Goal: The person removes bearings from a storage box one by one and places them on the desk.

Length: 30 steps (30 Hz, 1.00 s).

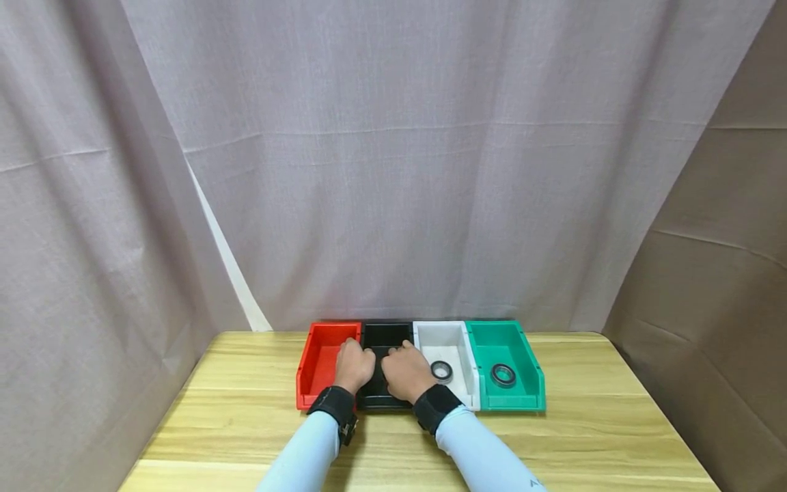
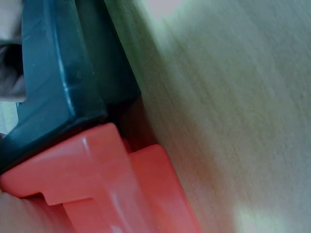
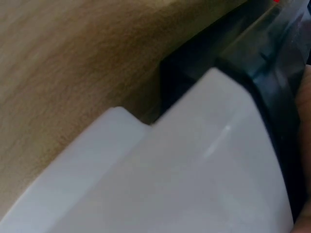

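Observation:
My left hand (image 1: 355, 365) is curled over the adjoining walls of the red bin (image 1: 320, 362) and the black bin (image 1: 384, 403), gripping the black bin's left side. Across from it, my right hand (image 1: 407, 371) grips the black bin's other side, beside the white bin (image 1: 470, 393). Both hands are knuckles up, and their fingertips are hidden in the head view. Skin shows inside the red bin (image 2: 104, 170) in the left wrist view. In the right wrist view, skin lies against the black bin (image 3: 272, 92), beside the white bin (image 3: 194, 160).
One bearing (image 1: 441, 380) lies in the white bin, partly behind my right hand. Another bearing (image 1: 503, 384) is in the green bin (image 1: 513, 403) at the right end of the row. The bins stand on a wooden table (image 1: 602, 424), near the curtain (image 1: 381, 205) behind.

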### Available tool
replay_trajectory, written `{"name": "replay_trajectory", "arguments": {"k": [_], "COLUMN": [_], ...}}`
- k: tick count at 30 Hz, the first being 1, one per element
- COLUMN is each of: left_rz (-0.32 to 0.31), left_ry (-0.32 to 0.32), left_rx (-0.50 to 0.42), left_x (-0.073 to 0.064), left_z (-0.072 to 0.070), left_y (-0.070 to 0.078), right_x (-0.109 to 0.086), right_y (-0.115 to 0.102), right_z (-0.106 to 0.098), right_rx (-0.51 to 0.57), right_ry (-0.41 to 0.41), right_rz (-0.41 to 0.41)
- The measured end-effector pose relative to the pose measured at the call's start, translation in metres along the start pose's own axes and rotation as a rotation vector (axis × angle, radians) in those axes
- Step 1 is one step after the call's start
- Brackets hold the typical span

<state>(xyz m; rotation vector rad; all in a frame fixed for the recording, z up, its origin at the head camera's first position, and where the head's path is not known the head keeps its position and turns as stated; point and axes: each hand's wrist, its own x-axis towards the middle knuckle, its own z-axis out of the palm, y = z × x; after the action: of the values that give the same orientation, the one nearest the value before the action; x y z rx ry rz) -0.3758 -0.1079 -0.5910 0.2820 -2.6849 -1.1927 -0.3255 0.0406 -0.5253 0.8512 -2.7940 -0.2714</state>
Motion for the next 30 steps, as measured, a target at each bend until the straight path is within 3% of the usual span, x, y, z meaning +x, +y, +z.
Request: {"name": "replay_trajectory", "arguments": {"k": [9, 23, 30], "left_rz": [-0.008, -0.042, -0.050], "left_ry": [0.007, -0.012, -0.031], "left_rx": [-0.047, 0.004, -0.020], "left_x": [-0.013, -0.002, -0.014], "left_z": [-0.014, 0.000, -0.018], "left_y": [0.016, 0.006, 0.018], "right_x": [-0.001, -0.024, -0.042], "right_y": [0.001, 0.000, -0.006], "right_z": [0.000, -0.003, -0.018], "right_rx": [0.029, 0.093, 0.198], "right_ry": [-0.003, 0.130, 0.148], "right_rz": [-0.002, -0.050, -0.063]}}
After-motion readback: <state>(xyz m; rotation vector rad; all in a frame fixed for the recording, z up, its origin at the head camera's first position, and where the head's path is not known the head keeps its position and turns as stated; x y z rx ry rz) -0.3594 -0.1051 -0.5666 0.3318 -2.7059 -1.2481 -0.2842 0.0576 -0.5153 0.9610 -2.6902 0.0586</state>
